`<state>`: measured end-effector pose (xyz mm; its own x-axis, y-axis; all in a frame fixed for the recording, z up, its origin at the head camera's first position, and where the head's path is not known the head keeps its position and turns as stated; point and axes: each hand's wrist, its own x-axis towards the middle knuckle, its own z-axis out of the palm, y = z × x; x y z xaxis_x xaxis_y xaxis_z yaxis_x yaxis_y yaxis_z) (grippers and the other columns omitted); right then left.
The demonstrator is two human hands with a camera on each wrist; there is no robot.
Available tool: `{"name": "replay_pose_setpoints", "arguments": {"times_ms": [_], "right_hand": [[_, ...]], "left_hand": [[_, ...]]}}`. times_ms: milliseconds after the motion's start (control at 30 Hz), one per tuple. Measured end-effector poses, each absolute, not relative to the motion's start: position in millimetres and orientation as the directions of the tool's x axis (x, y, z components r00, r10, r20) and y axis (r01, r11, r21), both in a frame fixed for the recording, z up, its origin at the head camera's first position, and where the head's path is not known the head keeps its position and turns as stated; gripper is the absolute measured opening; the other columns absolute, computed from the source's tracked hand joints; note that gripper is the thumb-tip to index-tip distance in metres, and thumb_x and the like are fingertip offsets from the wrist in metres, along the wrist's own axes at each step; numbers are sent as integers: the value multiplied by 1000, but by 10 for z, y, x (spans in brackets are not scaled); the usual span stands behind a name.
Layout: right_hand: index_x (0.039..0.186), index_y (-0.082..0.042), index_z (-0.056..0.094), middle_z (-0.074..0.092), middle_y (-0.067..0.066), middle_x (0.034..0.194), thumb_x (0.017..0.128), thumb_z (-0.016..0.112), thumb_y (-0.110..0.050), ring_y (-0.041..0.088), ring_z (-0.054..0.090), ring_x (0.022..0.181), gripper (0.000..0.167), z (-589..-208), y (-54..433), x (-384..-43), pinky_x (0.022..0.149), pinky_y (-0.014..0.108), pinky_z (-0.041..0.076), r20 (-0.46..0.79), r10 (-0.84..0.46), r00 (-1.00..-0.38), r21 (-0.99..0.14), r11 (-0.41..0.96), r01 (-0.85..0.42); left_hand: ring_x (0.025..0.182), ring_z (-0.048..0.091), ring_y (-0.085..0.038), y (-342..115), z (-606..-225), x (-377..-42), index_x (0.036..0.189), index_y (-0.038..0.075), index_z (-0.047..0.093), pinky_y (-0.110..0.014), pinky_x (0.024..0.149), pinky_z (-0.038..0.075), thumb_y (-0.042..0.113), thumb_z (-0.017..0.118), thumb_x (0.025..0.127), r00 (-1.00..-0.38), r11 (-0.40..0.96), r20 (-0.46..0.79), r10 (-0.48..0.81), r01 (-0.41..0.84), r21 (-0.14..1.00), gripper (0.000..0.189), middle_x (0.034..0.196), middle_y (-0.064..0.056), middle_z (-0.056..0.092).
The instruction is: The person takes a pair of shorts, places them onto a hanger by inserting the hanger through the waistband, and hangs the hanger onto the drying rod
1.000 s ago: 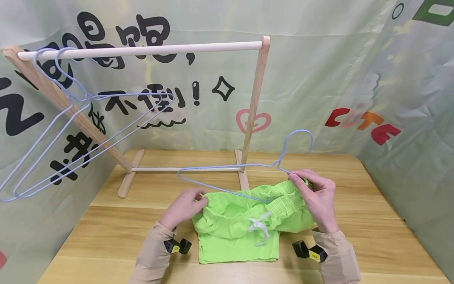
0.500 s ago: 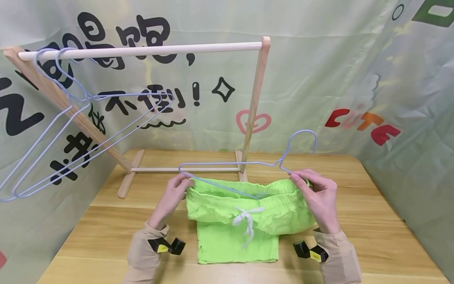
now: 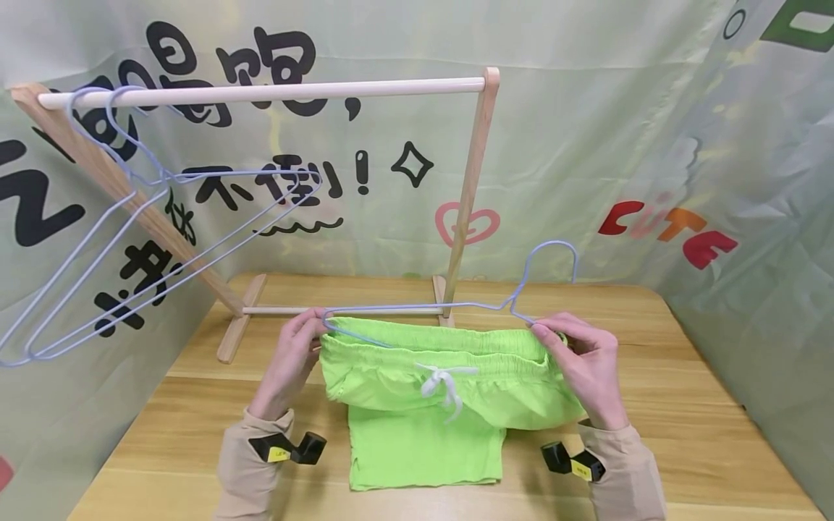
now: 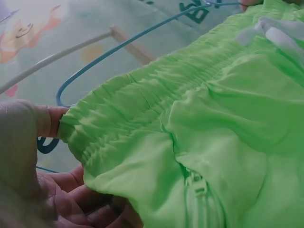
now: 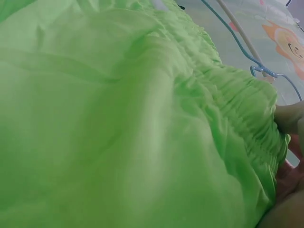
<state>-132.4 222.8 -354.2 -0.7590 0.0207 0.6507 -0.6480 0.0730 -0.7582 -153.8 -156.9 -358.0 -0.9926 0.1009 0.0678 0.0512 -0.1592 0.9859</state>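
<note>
Bright green shorts (image 3: 430, 449) with an elastic waistband and a white drawstring bow (image 3: 443, 383) lie in front of me, waist raised, legs folded on the table. My left hand (image 3: 293, 358) pinches the waistband's left end; a zipper (image 4: 197, 185) shows below it in the left wrist view. At the other end, my right hand (image 3: 583, 362) grips the waistband beside the neck of a blue wire hanger (image 3: 417, 306). The hanger's left end pokes up at my left fingers, and its lower wire dips inside the waist opening. Fabric and fingers hide its right arm.
A wooden rack (image 3: 472, 181) with a white rail (image 3: 274, 92) stands at the back left. Two blue hangers (image 3: 176, 286) hang from the rail's left end. A printed curtain (image 3: 554, 145) rises behind the wooden table (image 3: 684, 405).
My left hand has moved left and up, drawing the waistband out wide and straight over the hanger's left end. The bow has shifted left. My right hand has stayed nearly in place.
</note>
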Motion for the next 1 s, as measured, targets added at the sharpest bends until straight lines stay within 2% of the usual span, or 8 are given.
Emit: {"name": "replay_pose_setpoints", "arguments": {"times_ms": [300, 433, 700, 833, 933, 1000], "right_hand": [[91, 12, 73, 76, -5, 89, 84, 61, 24, 2, 61, 70, 18, -3572, 2262, -1370, 48, 17, 38, 717, -34, -696, -694, 64, -717], [91, 10, 75, 77, -4, 90, 81, 60, 28, 1, 58, 66, 26, -3586, 2275, -1396, 41, 21, 29, 749, -39, -661, -660, 48, -750], [91, 7, 76, 77, -4, 90, 77, 58, 32, 0, 51, 59, 34, -3628, 2295, -1424, 38, 22, 24, 773, -49, -633, -631, 51, -774], [90, 7, 76, 77, -4, 90, 76, 59, 32, 0, 50, 58, 33, -3635, 2301, -1428, 37, 21, 23, 780, -62, -623, -619, 77, -782], [90, 8, 76, 77, -5, 90, 75, 59, 32, 1, 53, 61, 33, -3635, 2303, -1430, 38, 22, 25, 785, -72, -615, -609, 84, -788], [90, 8, 75, 77, -5, 90, 75, 60, 32, 1, 55, 62, 33, -3635, 2306, -1433, 38, 22, 25, 790, -80, -608, -603, 83, -794]], "left_hand": [[66, 56, -3, -1677, -3529, -1503, 85, 15, 60, -17, 59, 51, 1, 44, 95, -985, -162, 93, 147, 69, 984, 24, 76, 9, 58], [67, 55, -3, -1688, -3516, -1492, 84, 15, 60, -17, 58, 51, 0, 46, 95, -978, -164, 112, 173, 83, 983, 23, 77, 9, 57], [63, 56, -2, -1718, -3507, -1474, 89, 13, 57, -17, 55, 50, -3, 47, 94, -960, -142, 163, 227, 133, 981, 20, 71, 11, 58], [53, 46, 0, -1741, -3497, -1455, 91, 15, 57, -16, 48, 40, -2, 51, 91, -967, -40, 151, 207, 146, 988, 18, 59, 13, 51], [52, 39, -1, -1757, -3492, -1446, 92, 17, 57, -18, 48, 33, -2, 56, 89, -973, 46, 143, 179, 153, 987, 19, 56, 14, 44], [54, 39, -2, -1767, -3488, -1443, 92, 18, 56, -20, 50, 33, -2, 58, 87, -975, 86, 143, 173, 159, 984, 21, 56, 13, 42]]}}
